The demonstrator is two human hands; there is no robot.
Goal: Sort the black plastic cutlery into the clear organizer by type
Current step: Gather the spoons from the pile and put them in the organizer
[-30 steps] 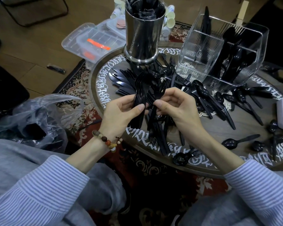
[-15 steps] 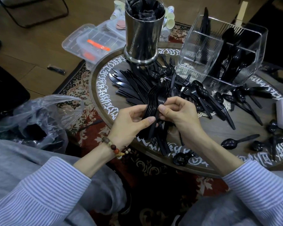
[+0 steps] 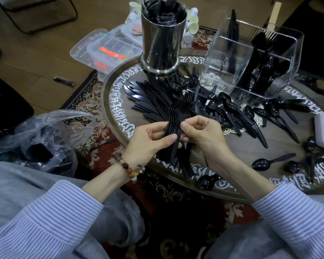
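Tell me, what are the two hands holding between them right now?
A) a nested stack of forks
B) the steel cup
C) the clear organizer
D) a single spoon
A: the left hand and right hand both grip a nested stack of black forks, tines pointing up and away, while the clear organizer stands untouched further back on the table.

There is 1 view only, a wide-angle camera worn on the person's head, looking forward and steeply down over striped sleeves (image 3: 45,219) and grey-clad knees onto the round surface (image 3: 281,146). It sits close: the left hand (image 3: 148,141) and right hand (image 3: 204,135) meet near the middle of the frame, with the clear organizer (image 3: 230,71) and a steel canister (image 3: 162,43) toward the top. The lens bends the edges, taking in wooden floor (image 3: 36,75) at upper left and patterned rug (image 3: 82,101) below the surface's rim.
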